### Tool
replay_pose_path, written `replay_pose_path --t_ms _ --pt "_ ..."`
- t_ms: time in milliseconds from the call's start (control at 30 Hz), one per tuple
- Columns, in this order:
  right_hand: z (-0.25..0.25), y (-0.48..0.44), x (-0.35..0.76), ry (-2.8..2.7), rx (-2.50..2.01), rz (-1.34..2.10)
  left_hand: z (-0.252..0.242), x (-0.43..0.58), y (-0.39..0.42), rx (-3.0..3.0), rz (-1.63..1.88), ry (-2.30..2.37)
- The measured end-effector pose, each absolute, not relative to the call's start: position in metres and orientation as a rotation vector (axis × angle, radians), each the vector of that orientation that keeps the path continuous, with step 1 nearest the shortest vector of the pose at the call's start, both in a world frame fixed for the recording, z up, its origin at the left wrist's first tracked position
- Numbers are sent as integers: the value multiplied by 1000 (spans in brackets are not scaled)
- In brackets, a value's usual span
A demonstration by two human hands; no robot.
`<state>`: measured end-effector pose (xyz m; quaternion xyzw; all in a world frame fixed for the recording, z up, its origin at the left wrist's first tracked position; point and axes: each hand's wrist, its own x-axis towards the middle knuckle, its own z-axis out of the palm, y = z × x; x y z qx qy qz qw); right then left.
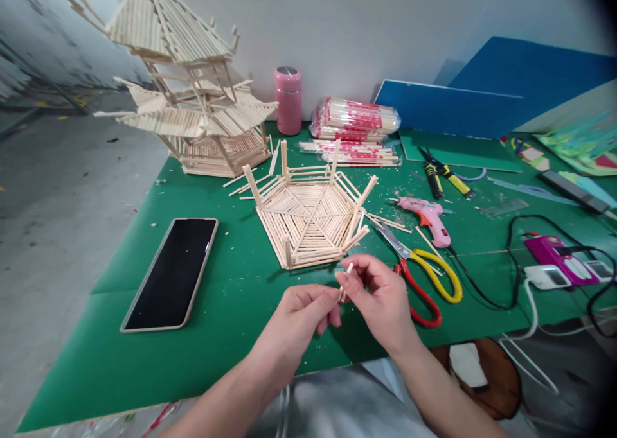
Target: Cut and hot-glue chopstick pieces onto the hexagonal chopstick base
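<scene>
Between my fingertips is a short piece of wooden stick [349, 268], pale and thin. My right hand [376, 293] pinches it from the right. My left hand [303, 309] is closed, its thumb and forefinger meeting the stick's lower end. Just beyond my hands lies a hexagonal base made of wooden sticks [308, 219], with short posts standing at its corners. Scissors [409, 255] with one red and one yellow handle rest to the right of my right hand, blades pointing at the base.
A stick pagoda [202, 117] stands back left, near a pink flask [288, 101] and wrapped stick bundles [357, 120]. A phone [171, 274] lies left. Rightward are a pink glue gun [427, 218], pliers [443, 171], a purple power strip [559, 258] and cables.
</scene>
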<state>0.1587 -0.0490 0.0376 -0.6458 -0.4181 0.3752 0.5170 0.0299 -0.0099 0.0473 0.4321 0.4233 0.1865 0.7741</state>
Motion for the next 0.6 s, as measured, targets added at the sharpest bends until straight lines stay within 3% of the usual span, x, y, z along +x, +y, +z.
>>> replay_pose_path --t_ms 600 --pt "37 -54 172 -1090 -1379 1075 47 29 -15 926 486 969"
